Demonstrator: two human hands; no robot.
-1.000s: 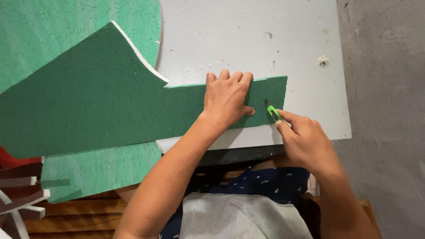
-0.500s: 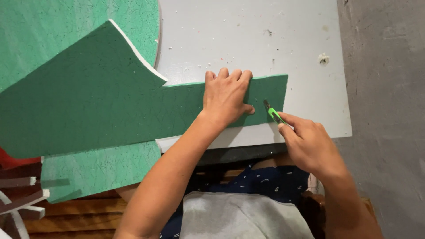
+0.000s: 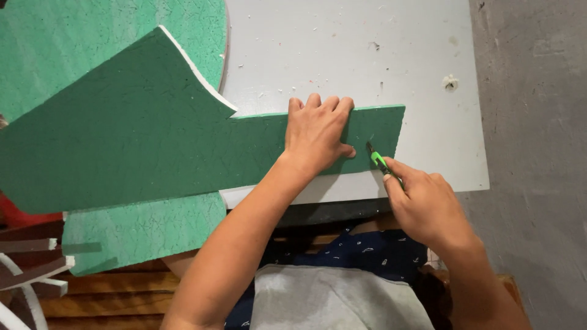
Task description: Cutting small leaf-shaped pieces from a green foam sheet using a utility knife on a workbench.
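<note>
The right hand (image 3: 428,208) is closed around a green-handled utility knife (image 3: 379,162), its blade tip set into the near edge of the green foam board (image 3: 153,153). The left hand (image 3: 318,134) lies flat and spread on the board, just left of the knife. The cut looks barely begun; the narrow strip is whole. The board overlaps a grey table (image 3: 367,49). No packages, labels or signs show.

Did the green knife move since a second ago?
Barely. The knife in the right hand stays by the left hand's thumb on the green foam, inching slightly toward the person.
</note>
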